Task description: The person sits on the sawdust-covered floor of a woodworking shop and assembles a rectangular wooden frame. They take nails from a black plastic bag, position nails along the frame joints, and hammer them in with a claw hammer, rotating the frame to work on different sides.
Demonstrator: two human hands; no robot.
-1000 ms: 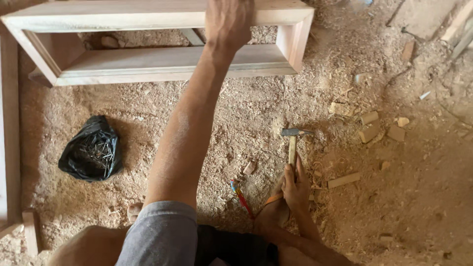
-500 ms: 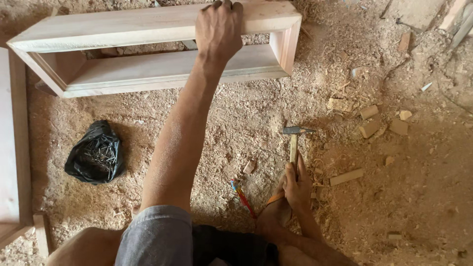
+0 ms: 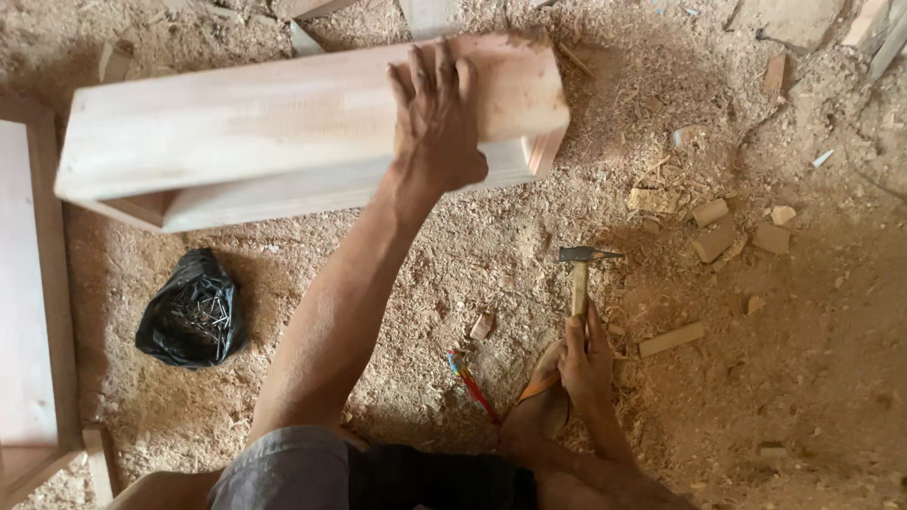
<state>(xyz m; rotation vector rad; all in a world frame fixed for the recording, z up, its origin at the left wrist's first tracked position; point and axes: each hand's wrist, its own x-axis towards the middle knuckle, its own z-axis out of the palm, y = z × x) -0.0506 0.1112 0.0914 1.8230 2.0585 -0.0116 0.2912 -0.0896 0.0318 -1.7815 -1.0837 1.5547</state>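
A sawdust-covered floor [image 3: 775,378] fills the view. At the far side, a long pale wooden frame [image 3: 265,123] sits tipped up on one edge. Your left hand [image 3: 436,113] lies flat on its broad top face near the right end, fingers spread, pressing rather than clasping. With only a flat palm steadying it, the frame could slide or topple over. A second wooden panel [image 3: 28,283] runs along the left edge. Near left, a black plastic bag [image 3: 189,312] lies open, showing nails. Near right, your right hand [image 3: 586,364] is closed around the wooden handle of a small hammer [image 3: 579,269], head pointing away from you. Wood offcuts [image 3: 718,241] lie scattered just right of it; one could trip a swing.
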